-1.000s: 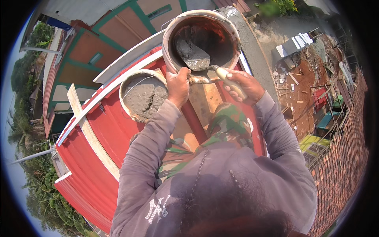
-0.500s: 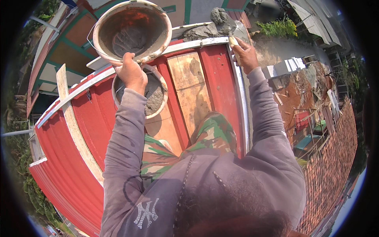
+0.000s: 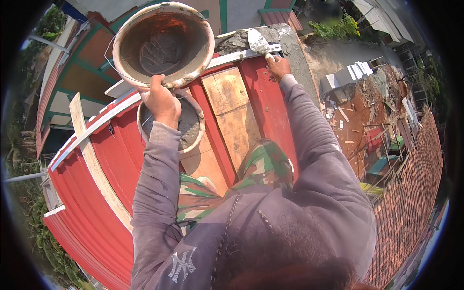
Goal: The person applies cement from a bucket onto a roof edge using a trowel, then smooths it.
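Right of the large bucket (image 3: 159, 30), as seen from the head camera, a trowel (image 3: 259, 42) clamped in the right grip (image 3: 279, 66), curled round the handle, with the mortar-flecked blade pointing away, over the far edge of the roof. Cannot tell from this angle whether touching the mortar or just above. At the large bucket's near rim, the left grip (image 3: 162, 99), also clamped on, thumb over the lip, the rest mostly out of sight underneath. Mouth of the bucket tipped toward the camera, with wet mortar (image 3: 166, 55) smeared low inside.

Just nearer than the large bucket, and partly covered by it, a second bucket (image 3: 199, 130), with a good deal more grey mortar inside. Directly right of the large bucket, lumpy mortar (image 3: 234, 42) along a white strip (image 3: 241, 57); farther right, beyond the trowel, smoother mortar (image 3: 295, 53). On the large bucket's near side, wooden boards (image 3: 232, 101) lying on the red roof (image 3: 273, 111); to its left and nearer, a long plank (image 3: 96, 157).

By judgement, working mortar along the edge as the step in hand, with the stretch beside the large bucket not yet smooth. For the next move, probably called for: a flat, even blade over those lumps, plus a steady left grip to keep the large bucket from tipping further.
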Demonstrator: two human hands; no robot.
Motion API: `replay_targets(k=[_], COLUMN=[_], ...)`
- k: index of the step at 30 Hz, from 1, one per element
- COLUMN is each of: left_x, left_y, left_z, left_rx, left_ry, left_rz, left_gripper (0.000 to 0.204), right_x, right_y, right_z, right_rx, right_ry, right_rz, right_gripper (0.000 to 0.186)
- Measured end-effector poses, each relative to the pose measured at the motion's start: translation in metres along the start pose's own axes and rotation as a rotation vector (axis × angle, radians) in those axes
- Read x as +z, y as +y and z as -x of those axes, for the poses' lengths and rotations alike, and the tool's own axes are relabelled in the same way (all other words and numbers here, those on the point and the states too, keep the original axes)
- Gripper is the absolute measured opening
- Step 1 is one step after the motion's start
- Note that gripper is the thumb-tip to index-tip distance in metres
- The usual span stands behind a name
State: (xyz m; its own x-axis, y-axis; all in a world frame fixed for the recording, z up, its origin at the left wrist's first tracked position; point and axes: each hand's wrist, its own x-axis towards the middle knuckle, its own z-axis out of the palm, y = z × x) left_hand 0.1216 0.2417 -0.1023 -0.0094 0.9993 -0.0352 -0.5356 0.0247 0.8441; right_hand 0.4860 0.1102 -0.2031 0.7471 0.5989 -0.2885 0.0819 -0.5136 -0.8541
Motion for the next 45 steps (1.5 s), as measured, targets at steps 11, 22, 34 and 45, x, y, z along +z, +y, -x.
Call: replay_targets(k=[11,22,34,45], left_x=[-0.004,-0.009,-0.003,-0.002], left_y=[0.010,0.005,0.002,-0.004], left_z=[0.008,0.009,0.010,0.005], left_rx=[-0.093,-0.122,-0.124,-0.034], left_ry=[-0.024,-0.086,-0.128,-0.122], left_rz=[-0.047,-0.063,0.001,0.015], left_gripper=[0.047,0.038,0.062,0.055], right_x=[-0.039,-0.100,-0.004,-0.043], right_y=[-0.004,0.028,-0.028,-0.109], right_z=[-0.088,-0.133,-0.058,-0.090], right_rx=[-0.178,0.182,0.050,-0.500], right_ry=[0.088,0.034,-0.181,0.183], right_rz=[0.641,-0.088,0.219,1.327], right_gripper=[0.055,0.037,0.047,0.029])
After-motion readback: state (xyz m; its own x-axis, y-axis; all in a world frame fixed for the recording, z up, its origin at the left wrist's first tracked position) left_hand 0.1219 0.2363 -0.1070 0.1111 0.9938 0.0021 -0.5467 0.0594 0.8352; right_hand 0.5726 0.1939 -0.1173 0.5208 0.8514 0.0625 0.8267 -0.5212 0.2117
